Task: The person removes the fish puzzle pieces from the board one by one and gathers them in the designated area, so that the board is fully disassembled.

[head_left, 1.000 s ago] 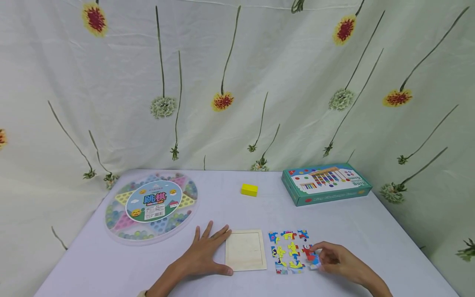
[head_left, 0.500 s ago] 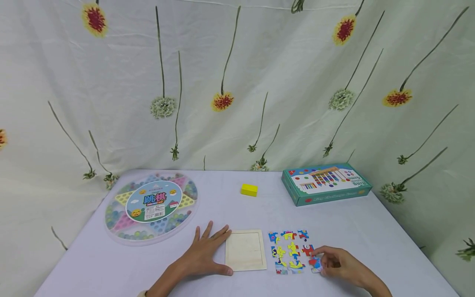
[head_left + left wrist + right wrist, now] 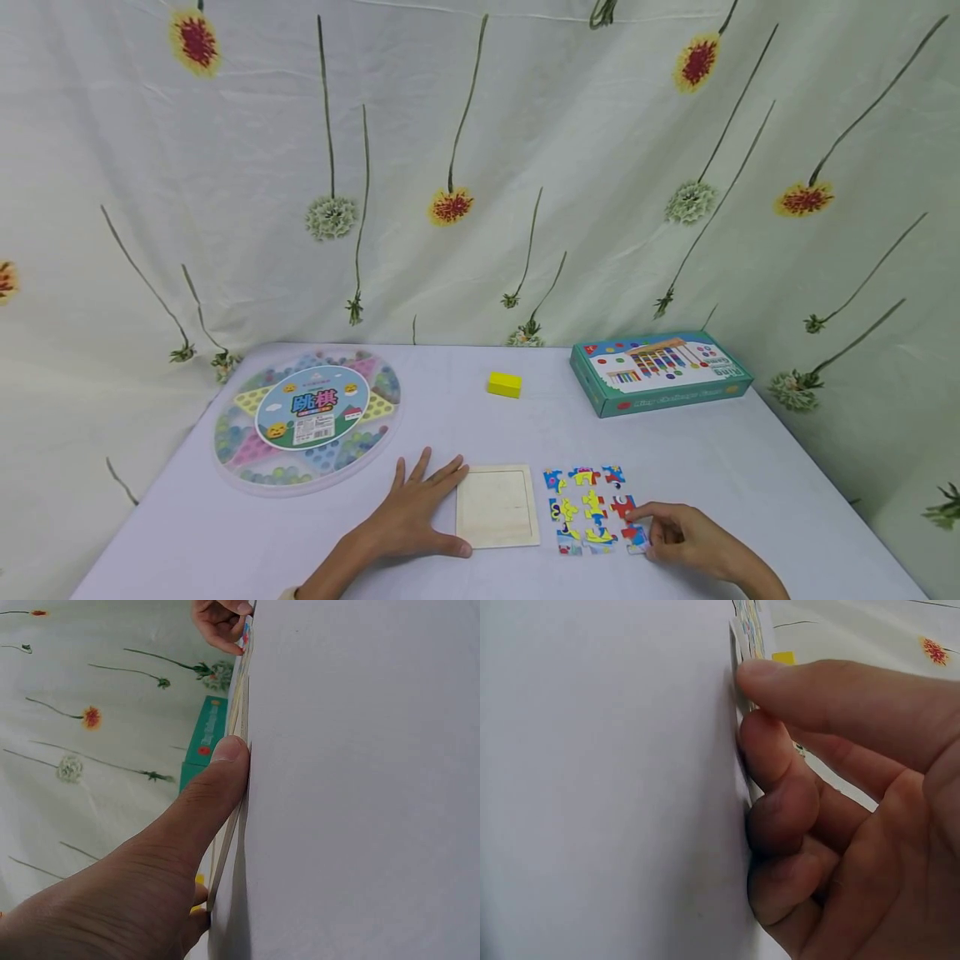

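Beside a square wooden tray (image 3: 497, 507), my left hand (image 3: 411, 521) lies with its fingers spread. Its thumb and fingertips touch the tray's left edge; the left wrist view shows the thumb (image 3: 229, 754) against the rim. Several colourful jigsaw pieces (image 3: 592, 503) lie in loose rows, slightly apart, to the tray's right. My right hand (image 3: 693, 537) pinches the lower right jigsaw piece (image 3: 635, 540) at its edges with index finger and thumb. That piece lies flat on the table. In the right wrist view the other fingers (image 3: 780, 817) are curled against the tabletop, partly hiding the piece.
A yellow block (image 3: 504, 384) sits behind the tray. At the back right lies a green game box (image 3: 660, 372); a round Chinese checkers set (image 3: 307, 419) is at the left. A floral curtain (image 3: 450, 125) hangs behind the white table (image 3: 450, 417).
The right hand has set the lower right piece, earlier tilted, down flat at the corner of the rows and moved slightly towards me. The left hand has stayed put.
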### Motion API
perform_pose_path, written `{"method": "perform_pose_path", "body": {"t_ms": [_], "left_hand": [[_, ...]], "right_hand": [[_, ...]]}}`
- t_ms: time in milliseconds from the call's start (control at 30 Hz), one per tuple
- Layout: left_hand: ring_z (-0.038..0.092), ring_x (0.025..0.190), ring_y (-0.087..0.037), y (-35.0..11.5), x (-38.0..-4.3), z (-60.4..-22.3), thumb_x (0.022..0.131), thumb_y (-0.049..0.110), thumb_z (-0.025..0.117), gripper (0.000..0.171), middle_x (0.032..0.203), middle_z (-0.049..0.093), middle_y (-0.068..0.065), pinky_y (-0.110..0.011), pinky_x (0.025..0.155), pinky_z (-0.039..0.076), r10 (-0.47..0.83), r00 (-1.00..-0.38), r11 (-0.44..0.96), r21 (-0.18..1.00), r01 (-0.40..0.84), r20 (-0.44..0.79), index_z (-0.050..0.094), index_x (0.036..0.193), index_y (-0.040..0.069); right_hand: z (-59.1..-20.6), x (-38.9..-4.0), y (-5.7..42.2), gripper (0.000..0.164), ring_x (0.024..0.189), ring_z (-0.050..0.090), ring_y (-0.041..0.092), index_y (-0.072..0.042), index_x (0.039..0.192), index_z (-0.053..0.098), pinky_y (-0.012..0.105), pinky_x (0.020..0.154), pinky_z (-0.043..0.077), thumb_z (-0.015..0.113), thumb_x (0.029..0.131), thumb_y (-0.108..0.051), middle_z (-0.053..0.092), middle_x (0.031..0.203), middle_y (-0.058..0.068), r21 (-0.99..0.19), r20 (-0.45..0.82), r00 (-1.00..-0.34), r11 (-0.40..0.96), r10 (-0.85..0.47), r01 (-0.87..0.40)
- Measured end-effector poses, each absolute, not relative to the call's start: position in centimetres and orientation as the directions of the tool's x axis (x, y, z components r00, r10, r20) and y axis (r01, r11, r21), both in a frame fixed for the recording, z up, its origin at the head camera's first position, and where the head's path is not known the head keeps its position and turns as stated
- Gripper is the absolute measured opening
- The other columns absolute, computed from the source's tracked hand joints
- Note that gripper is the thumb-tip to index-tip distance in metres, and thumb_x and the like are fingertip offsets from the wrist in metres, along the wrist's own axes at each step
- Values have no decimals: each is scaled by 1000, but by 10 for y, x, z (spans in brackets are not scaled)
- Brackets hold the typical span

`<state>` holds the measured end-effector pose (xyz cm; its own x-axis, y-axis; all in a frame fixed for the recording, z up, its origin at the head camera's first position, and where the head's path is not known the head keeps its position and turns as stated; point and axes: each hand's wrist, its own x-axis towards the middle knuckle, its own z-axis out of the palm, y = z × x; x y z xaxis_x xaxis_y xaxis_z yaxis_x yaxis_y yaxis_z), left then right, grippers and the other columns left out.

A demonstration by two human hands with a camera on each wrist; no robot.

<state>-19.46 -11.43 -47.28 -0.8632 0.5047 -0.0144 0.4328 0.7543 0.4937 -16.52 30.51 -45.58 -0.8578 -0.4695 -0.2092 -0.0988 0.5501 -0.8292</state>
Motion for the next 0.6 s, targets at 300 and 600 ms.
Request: {"method": "perform_pose_path", "body": {"t_ms": [300, 600], "left_hand": [[0, 144, -47, -114, -195, -473, 63, 75, 68, 109, 157, 27, -3, -70, 107, -10, 510, -860, 746, 497, 443, 1, 37, 148, 15], [1, 144, -47, -116, -194, -472, 63, 76, 68, 110, 157, 27, -4, -70, 107, -10, 519, -855, 740, 500, 450, 1, 37, 148, 14]], "right_hand": [[-457, -165, 306, 36, 64, 48, 5, -2, 121, 62, 18, 54, 38, 68, 86, -9, 54, 77, -1, -839, -197, -859, 535, -473, -102], [-457, -169, 304, 31, 64, 49, 4, -4, 120, 62, 19, 55, 40, 63, 89, -7, 54, 77, -2, -832, -135, -865, 529, -484, -166]]}}
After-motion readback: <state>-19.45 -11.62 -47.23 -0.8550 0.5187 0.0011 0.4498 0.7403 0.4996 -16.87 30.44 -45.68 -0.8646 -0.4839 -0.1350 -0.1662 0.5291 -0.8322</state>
